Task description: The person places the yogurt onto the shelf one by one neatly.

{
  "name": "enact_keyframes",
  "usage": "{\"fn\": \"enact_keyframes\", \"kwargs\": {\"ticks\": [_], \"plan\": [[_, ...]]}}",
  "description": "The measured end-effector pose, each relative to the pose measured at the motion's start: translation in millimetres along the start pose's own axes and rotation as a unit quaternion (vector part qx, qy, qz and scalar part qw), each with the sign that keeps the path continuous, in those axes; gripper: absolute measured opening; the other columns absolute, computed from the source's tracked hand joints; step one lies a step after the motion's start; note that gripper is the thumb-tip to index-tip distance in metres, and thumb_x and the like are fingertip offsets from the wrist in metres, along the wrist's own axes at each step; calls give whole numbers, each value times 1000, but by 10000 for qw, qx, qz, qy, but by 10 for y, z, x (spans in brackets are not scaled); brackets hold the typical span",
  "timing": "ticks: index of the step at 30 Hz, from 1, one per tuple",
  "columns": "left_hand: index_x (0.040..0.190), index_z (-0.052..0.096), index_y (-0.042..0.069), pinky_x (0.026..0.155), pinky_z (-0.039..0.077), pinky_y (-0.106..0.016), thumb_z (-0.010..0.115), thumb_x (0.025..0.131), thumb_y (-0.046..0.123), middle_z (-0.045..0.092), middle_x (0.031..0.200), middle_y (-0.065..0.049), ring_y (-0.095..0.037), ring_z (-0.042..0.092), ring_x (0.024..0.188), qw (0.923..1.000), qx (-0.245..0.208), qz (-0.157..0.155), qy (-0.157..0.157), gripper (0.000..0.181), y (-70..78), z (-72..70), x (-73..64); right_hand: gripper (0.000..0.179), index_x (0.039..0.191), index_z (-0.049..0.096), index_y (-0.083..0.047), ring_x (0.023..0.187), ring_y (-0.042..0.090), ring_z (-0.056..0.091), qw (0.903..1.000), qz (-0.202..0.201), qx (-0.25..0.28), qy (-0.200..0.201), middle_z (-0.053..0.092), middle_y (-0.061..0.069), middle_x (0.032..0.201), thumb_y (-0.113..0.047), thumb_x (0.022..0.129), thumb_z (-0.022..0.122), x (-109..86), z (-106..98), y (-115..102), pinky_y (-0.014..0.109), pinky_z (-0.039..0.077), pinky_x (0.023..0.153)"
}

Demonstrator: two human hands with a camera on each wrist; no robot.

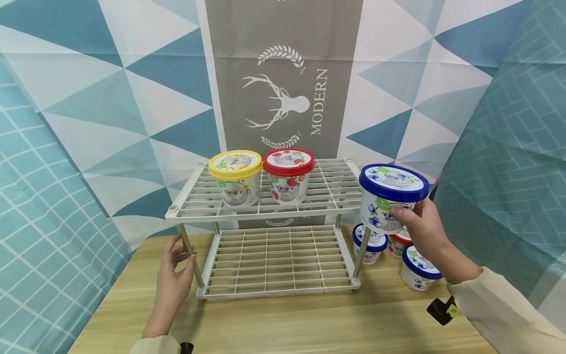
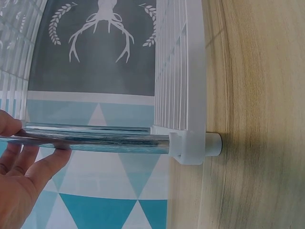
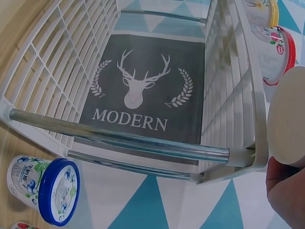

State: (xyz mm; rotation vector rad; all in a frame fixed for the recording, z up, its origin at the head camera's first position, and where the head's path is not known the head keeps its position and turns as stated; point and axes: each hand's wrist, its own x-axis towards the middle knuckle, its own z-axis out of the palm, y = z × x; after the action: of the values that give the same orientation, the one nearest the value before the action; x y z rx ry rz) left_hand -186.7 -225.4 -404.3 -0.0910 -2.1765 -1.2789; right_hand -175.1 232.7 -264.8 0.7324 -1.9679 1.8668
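My right hand [image 1: 422,226] grips a tub with a blue lid [image 1: 391,199], held up beside the right end of the rack's upper shelf; its pale base [image 3: 288,117] shows in the right wrist view. My left hand [image 1: 175,273] pinches the front left metal post [image 2: 109,140] of the white two-tier rack [image 1: 276,290], thumb on one side and fingertips on the other. On the upper shelf stand a yellow-lidded tub [image 1: 236,179] and, right of it, a red-lidded tub [image 1: 289,177], close together.
Right of the rack, on the wooden table [image 1: 283,324], stand two blue-lidded tubs [image 1: 370,244] [image 3: 45,188] and a partly hidden red-lidded tub [image 1: 400,241]. A patterned cloth [image 1: 163,98] hangs behind the rack.
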Motion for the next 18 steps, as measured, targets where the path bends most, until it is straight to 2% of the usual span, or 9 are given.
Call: {"fn": "enact_keyframes", "kwargs": {"ticks": [9, 18], "plan": [[143, 27, 9, 69, 40, 4, 55, 90, -5, 56, 108, -19, 18, 44, 90, 9999, 44, 16, 92, 62, 11, 3, -2, 48, 137, 37, -14, 111, 11, 53, 10000, 15, 0, -17, 51, -1, 128, -11, 91, 49, 52, 27, -29, 15, 48, 90], [144, 26, 10, 68, 40, 4, 55, 90, -3, 56, 109, -18, 18, 43, 90, 9999, 99, 75, 73, 63, -9, 7, -3, 45, 135, 39, -17, 111, 8, 53, 9992, 83, -390, -11, 51, -5, 126, -12, 92, 49, 147, 42, -44, 13, 48, 88]]}}
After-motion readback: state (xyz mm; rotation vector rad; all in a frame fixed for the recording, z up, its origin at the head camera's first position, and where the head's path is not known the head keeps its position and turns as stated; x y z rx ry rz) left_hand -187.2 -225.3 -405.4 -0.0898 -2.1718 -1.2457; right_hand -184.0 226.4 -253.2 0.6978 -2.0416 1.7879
